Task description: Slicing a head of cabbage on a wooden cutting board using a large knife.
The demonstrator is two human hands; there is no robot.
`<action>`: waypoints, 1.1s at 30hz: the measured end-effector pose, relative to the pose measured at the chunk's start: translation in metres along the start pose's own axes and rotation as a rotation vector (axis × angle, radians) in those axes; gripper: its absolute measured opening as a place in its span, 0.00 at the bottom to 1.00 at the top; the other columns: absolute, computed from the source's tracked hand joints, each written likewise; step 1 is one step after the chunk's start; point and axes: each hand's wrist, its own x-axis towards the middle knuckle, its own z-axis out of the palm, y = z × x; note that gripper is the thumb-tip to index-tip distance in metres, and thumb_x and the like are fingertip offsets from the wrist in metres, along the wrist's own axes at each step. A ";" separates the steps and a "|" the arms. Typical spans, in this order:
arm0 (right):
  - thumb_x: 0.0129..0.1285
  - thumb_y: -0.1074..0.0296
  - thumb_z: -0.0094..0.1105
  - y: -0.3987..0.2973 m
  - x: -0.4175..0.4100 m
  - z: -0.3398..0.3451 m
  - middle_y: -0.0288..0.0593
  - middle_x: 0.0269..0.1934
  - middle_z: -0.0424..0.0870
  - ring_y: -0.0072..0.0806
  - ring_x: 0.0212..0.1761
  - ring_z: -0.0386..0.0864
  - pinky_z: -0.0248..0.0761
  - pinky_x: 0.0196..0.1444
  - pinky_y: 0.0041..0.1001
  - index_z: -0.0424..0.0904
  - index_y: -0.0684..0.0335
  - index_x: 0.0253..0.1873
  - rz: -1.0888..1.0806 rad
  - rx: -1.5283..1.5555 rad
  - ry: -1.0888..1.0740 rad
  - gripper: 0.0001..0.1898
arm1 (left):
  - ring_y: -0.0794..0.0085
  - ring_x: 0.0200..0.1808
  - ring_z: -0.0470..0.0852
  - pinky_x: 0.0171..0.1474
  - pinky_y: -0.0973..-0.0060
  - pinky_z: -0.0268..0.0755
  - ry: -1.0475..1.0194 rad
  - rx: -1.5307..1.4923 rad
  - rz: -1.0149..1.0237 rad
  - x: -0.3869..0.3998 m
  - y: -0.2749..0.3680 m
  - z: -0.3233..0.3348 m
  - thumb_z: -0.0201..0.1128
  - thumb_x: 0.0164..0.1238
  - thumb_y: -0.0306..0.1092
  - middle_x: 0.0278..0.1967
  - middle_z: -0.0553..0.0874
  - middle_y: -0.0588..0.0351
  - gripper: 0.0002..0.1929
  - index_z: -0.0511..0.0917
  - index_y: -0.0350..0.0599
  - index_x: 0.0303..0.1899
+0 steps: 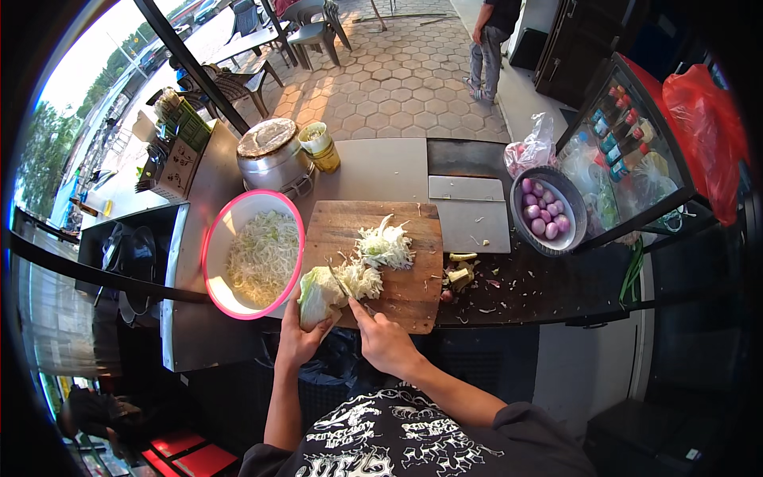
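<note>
My left hand [302,337] grips a piece of cabbage [319,295] at the near left corner of a wooden cutting board [417,298]. In my right hand [381,337] is a knife [341,282], its blade against the cabbage's cut side. Shreds lie beside the blade, and a heap of shredded cabbage [384,244] sits farther back on the board. Left of the board, a white basin with a pink rim [302,238] holds more pale shreds. Cut vegetable stumps [458,275] lie just right of the board. My fingers partly hide the knife's handle.
A bowl of peeled shallots or small onions [551,243] stands right, beside a glass display case [632,149]. Behind the basin are a metal pot [271,161] and a yellowish container [322,152]. Scraps litter the dark counter [536,298]. A person [492,47] stands on the paving beyond.
</note>
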 end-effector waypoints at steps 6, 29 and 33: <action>0.75 0.65 0.48 0.017 -0.008 -0.002 0.63 0.38 0.82 0.59 0.39 0.84 0.78 0.47 0.49 0.63 0.52 0.79 -0.002 0.070 0.007 0.28 | 0.59 0.66 0.78 0.68 0.63 0.71 -0.019 0.002 0.025 0.003 0.006 0.000 0.73 0.60 0.22 0.66 0.76 0.43 0.43 0.58 0.35 0.76; 0.76 0.65 0.46 0.019 0.005 0.001 0.67 0.36 0.82 0.62 0.40 0.83 0.76 0.49 0.51 0.63 0.54 0.78 -0.042 0.225 0.030 0.27 | 0.58 0.67 0.76 0.67 0.62 0.71 0.021 0.113 0.009 0.001 0.017 0.013 0.74 0.60 0.23 0.65 0.76 0.41 0.44 0.58 0.36 0.76; 0.76 0.65 0.47 0.023 -0.011 0.001 0.66 0.36 0.82 0.62 0.39 0.83 0.77 0.49 0.50 0.63 0.53 0.78 -0.027 0.188 0.004 0.27 | 0.58 0.66 0.77 0.67 0.62 0.71 0.028 0.181 0.020 0.000 0.013 0.011 0.75 0.60 0.24 0.65 0.76 0.41 0.43 0.59 0.36 0.75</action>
